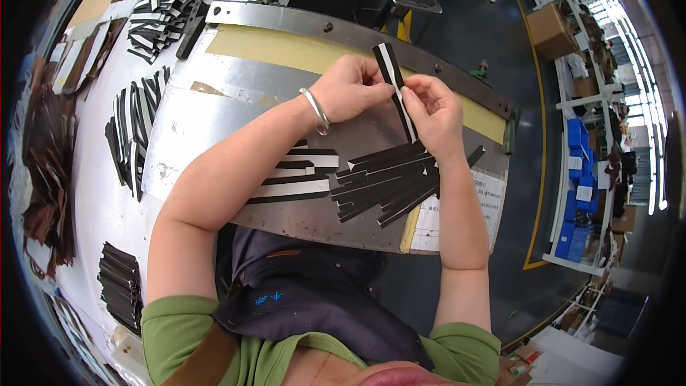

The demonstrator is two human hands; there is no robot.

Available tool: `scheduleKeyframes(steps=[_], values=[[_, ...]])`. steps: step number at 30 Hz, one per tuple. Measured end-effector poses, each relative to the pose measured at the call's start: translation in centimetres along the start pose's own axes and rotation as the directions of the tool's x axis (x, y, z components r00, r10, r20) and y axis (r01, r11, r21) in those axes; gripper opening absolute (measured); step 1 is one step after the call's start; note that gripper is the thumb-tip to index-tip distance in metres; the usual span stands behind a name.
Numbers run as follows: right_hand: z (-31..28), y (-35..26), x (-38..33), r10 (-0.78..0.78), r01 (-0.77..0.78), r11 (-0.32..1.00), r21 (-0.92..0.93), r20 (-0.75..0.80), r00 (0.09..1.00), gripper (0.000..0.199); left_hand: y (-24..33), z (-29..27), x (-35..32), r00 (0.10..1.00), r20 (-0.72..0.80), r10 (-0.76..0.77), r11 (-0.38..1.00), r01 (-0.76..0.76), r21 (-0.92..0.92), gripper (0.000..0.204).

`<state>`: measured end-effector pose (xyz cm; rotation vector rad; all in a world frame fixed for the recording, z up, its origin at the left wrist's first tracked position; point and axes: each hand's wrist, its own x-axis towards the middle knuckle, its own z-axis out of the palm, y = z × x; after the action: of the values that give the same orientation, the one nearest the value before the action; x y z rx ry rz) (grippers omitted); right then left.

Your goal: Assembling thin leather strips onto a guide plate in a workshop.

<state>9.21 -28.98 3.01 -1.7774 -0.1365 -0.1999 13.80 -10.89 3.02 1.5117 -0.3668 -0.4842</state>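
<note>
My left hand (349,87) and my right hand (437,116) both hold one long black strip with a white backing (392,71), raised above a shiny metal plate (214,111). The left fingers pinch its upper part, the right fingers grip it lower down. A silver bangle circles my left wrist. Below my hands, a loose pile of black strips (389,180) lies on the plate. Left of that pile lie a few black-and-white strips (296,175), partly hidden by my left forearm.
More black-and-white strips (132,125) lie in rows on the white table at left, another heap (163,20) at the back. Brown leather pieces (46,164) line the far left edge. A black stack (120,282) sits near my left elbow. Shelves with blue bins (580,193) stand right.
</note>
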Motion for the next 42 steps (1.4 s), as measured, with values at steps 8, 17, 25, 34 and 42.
scheduleKeyframes(steps=[8, 17, 25, 34, 42], values=[[1.3, -1.4, -0.1, -0.421, 0.392, 0.811, -0.435, 0.033, 0.907, 0.031, -1.1, 0.0, 0.3, 0.999, 0.01, 0.042, 0.999, -0.042, 0.024, 0.02], [0.3, -1.3, 0.0, 0.06, -0.056, 0.995, 0.088, -0.042, 0.997, 0.036, 0.0, 0.1, 0.3, 1.0, 0.012, 0.007, 1.0, -0.007, 0.018, 0.019], [1.0, -1.4, -0.1, 0.06, -0.061, 0.998, -0.023, -0.035, 0.998, 0.041, -1.2, 0.0, 0.2, 0.988, 0.033, 0.152, 0.982, -0.155, 0.104, 0.018], [1.1, -1.2, -0.2, -0.062, 0.061, 0.998, -0.019, -0.027, 0.998, 0.043, -1.0, 0.2, 0.2, 0.998, 0.035, 0.046, 0.993, -0.049, 0.105, 0.02], [0.0, -1.2, 0.2, 0.217, -0.216, 0.93, 0.297, 0.029, 0.976, 0.036, -1.5, -0.2, 0.2, 0.977, 0.111, 0.183, 0.979, -0.191, 0.067, 0.019]])
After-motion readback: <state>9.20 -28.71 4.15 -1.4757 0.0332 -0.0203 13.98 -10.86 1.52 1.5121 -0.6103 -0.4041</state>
